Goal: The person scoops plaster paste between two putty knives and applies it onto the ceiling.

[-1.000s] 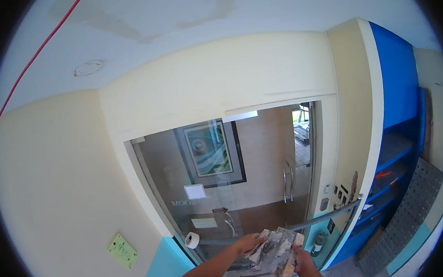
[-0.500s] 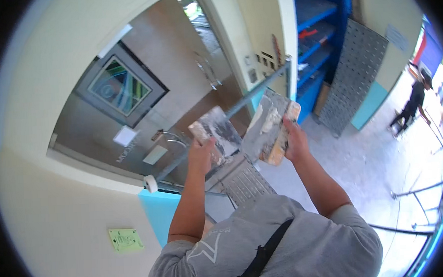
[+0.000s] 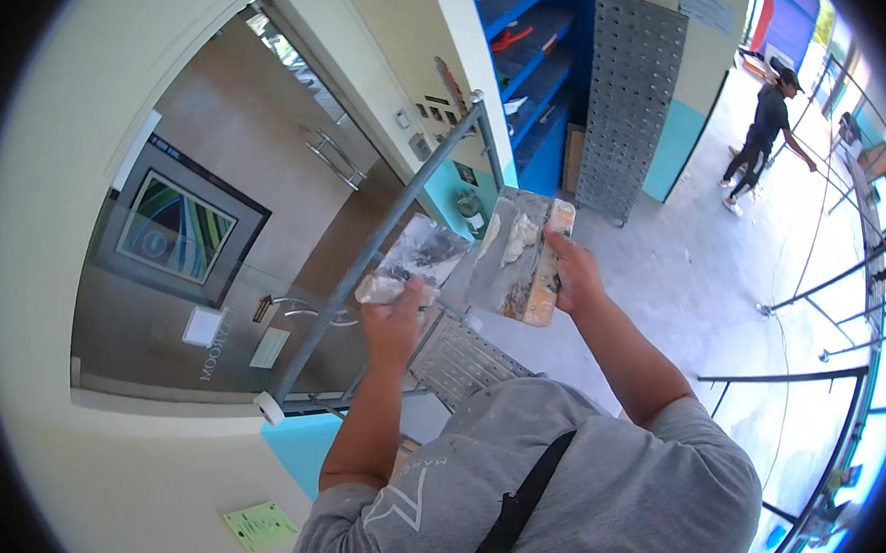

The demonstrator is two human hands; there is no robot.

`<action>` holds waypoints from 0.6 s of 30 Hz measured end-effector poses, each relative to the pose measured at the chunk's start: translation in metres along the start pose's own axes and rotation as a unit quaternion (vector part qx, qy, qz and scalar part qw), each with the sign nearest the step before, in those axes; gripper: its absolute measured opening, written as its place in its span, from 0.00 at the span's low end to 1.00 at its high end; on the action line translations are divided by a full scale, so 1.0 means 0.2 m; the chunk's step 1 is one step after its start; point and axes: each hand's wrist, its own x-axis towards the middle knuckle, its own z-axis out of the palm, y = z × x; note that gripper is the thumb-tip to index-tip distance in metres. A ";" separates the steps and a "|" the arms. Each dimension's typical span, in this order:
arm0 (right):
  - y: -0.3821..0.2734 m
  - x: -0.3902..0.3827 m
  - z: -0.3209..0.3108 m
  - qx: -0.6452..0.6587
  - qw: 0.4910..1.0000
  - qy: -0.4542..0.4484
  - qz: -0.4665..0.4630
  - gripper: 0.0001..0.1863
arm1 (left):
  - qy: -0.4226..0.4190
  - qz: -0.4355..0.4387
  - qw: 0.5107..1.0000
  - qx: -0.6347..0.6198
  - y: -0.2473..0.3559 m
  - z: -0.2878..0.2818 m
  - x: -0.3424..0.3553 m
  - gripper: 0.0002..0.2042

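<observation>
My left hand (image 3: 393, 324) is closed around the pale back edge of a flat putty scraper (image 3: 426, 249), whose grey face is smeared with white and dark patches. In my right hand (image 3: 576, 278) is a larger putty scraper (image 3: 493, 272), gripped by its thick orange-brown edge strip. A lump of white putty (image 3: 521, 238) clings to this larger one. The two scrapers are held up in front of my chest, side by side, with a narrow gap between their blades. My fingers beneath the scrapers are mostly hidden.
A metal scaffold rail (image 3: 381, 235) runs just beyond my hands, above a perforated scaffold plank (image 3: 462, 356). Glass doors (image 3: 255, 316) are on the left. Blue shelves (image 3: 538, 81) and a leaning perforated panel (image 3: 626, 102) stand ahead. Another person (image 3: 764, 134) walks on the right.
The view has turned to the right, so the doors and shelves sit further left. Both hands still grip their scrapers, and the left one has tilted slightly. The other person has shifted in the picture.
</observation>
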 end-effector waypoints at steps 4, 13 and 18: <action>-0.03 -0.03 0.01 0.028 0.998 0.034 -0.042 0.18 | -0.065 0.053 0.990 0.110 -0.07 0.08 -0.08 0.12; -0.24 -0.08 -0.01 -0.108 0.989 0.083 -0.054 0.19 | -0.263 0.273 0.886 0.267 -0.26 -0.04 0.49 0.15; -0.29 -0.11 0.04 -0.173 0.982 0.079 -0.003 0.19 | -0.388 0.442 0.772 0.241 0.00 0.18 0.79 0.10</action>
